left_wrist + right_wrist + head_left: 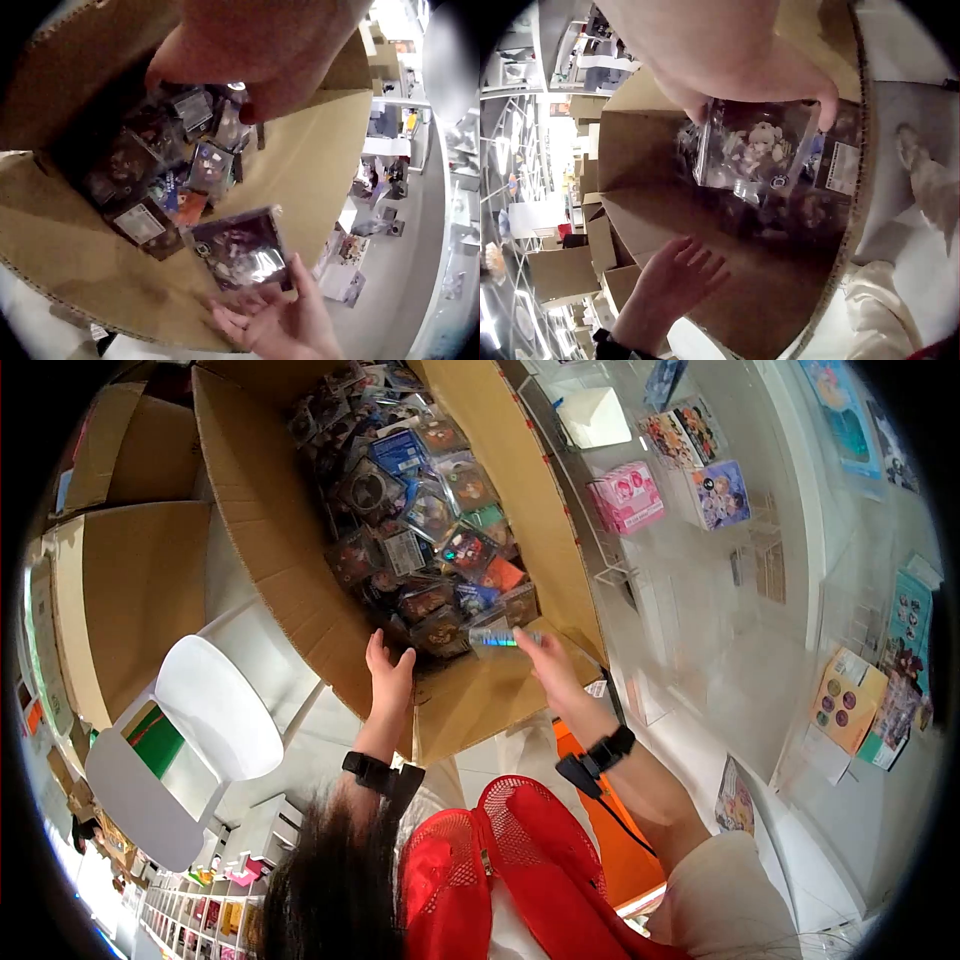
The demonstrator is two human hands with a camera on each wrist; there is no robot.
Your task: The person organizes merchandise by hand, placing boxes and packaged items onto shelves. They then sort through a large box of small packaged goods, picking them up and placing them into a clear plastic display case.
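Note:
My right hand pinches a flat, clear-wrapped square packet by its edges, over the near end of a big cardboard box. Through the wrap, the packet shows a dark picture with a pale figure, and light glints off the plastic. My left hand holds nothing; its fingers are spread at the box's near left wall. Below both hands, a heap of similar plastic-wrapped packets fills the box, some showing barcode labels. The left wrist view shows the right hand's fingers at the packet's lower edge.
A clear display counter runs along the right, holding a pink box and other small packages. On the left stand a white chair and another cardboard box. Something orange stands below my right forearm.

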